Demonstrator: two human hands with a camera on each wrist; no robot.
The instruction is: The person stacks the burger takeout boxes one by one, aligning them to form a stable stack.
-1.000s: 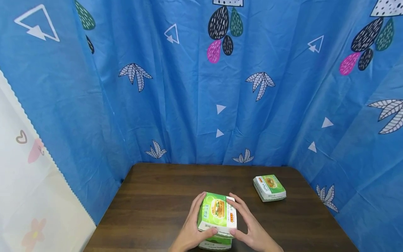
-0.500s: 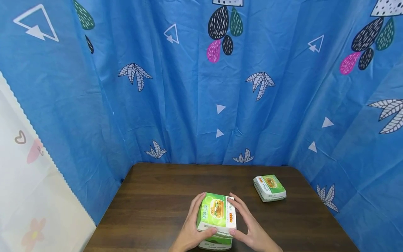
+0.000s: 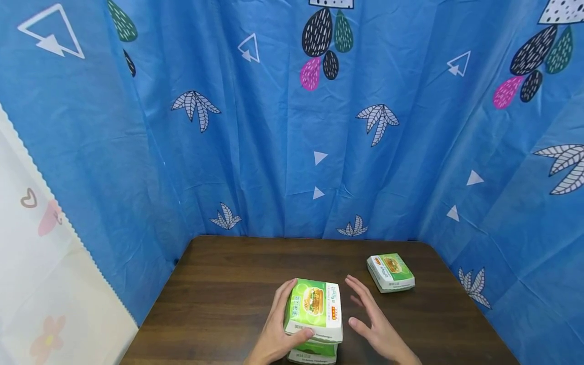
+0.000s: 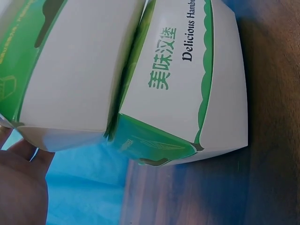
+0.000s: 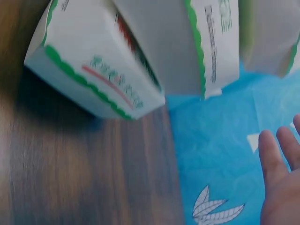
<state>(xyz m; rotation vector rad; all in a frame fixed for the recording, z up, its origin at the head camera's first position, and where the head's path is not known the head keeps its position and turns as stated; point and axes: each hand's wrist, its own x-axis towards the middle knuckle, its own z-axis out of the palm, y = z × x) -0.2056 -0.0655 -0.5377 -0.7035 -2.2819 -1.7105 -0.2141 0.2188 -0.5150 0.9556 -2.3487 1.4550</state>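
Printed paperboard hamburger boxes, green and white, are stacked at the front of the table. My left hand (image 3: pixel 276 327) grips the left side of the top hamburger box (image 3: pixel 313 304), thumb along its front and fingers on its far left edge. Beneath it shows a lower hamburger box (image 3: pixel 315 357), largely covered in the head view. The right wrist view has a bottom box (image 5: pixel 93 61) on the table, another box (image 5: pixel 164 51) above and part of a third box (image 5: pixel 269 37). My right hand (image 3: pixel 374 324) is apart from the stack on its right, fingers extended and holding nothing.
A separate hamburger box (image 3: pixel 391 272) lies on the brown wooden table (image 3: pixel 237 289) at the back right. Blue patterned curtain (image 3: pixel 274 152) hangs behind and along the sides of the table, with a pale cloth (image 3: pixel 50 253) at the left.
My right hand has let go of the top hamburger box and moved off to the right. The left hand keeps its grip, and the box shifts very little.
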